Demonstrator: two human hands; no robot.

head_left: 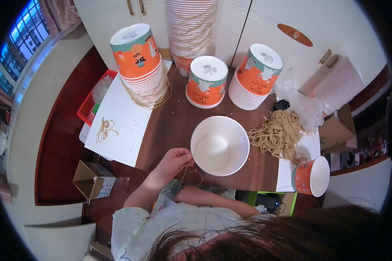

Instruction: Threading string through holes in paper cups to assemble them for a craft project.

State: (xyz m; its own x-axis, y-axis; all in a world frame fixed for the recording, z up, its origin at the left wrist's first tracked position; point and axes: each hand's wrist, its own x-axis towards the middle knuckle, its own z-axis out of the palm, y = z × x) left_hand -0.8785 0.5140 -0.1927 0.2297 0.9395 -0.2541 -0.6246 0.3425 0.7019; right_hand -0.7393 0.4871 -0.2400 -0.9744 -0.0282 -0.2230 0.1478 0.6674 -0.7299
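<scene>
likely threading: your left hand (174, 160) pinches tan cord (184, 176) at the left rim of the paper bucket (220, 146), mouth-up on the table (172, 126). right hand (185, 195), below bucket: can't tell its grip. next probably calls for drawing cord through.

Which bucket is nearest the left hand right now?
The front-center bucket, its white interior facing up: the left hand is at its left rim. The orange buckets behind it are upside down and farther from that hand.

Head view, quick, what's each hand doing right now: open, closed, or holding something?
Left hand: closed, pinching string at the white bucket.
Right hand: partly hidden; open or closed cannot be told.
</scene>
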